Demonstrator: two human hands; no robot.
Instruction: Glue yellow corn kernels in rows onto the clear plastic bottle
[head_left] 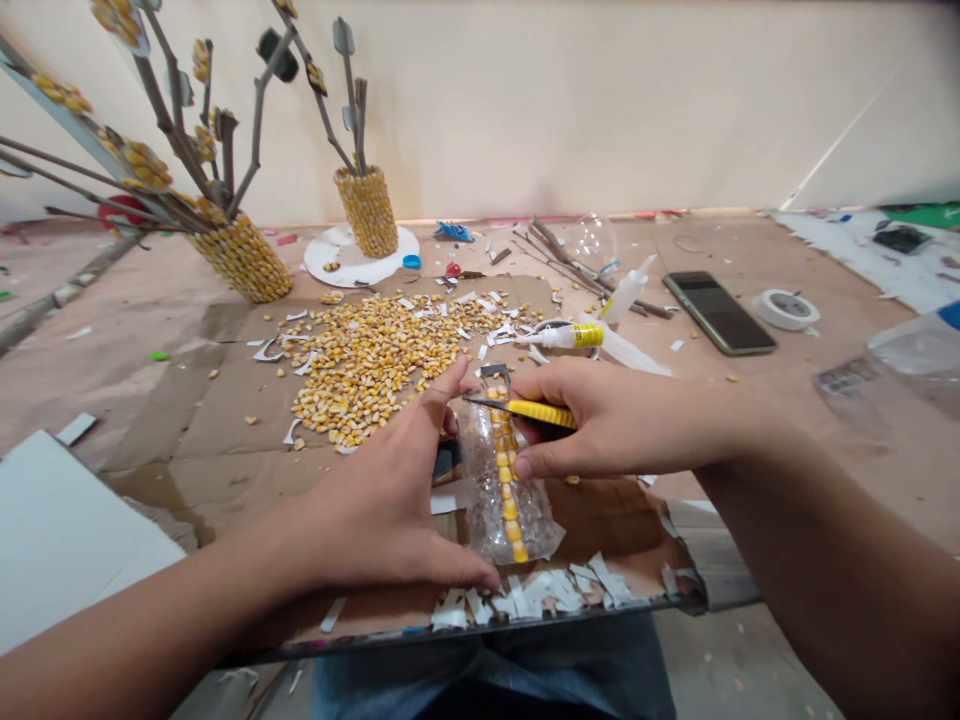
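My left hand (pixel 382 500) spans a clear, crinkled plastic cylinder (pixel 484 500), thumb at the near end and fingers at the far end. A single row of corn kernels (pixel 507 480) runs lengthwise along the cylinder. In my right hand (pixel 592 415) is a yellow-and-black cutter (pixel 541 412), its thin dark tip pointing left across the far end of the row. My right thumb rests by the kernels. Beyond my hands lies a heap of loose corn kernels (pixel 367 365) mixed with white scraps. A glue bottle (pixel 574 336) with a yellow label lies just past my right hand.
Two kernel-covered vases with twigs stand at the back left: one vase (pixel 244 260) and another vase (pixel 367 215) on a white disc (pixel 322 258). A phone (pixel 718 312) and a tape roll (pixel 786 309) lie right. White paper strips (pixel 540 592) line the front edge.
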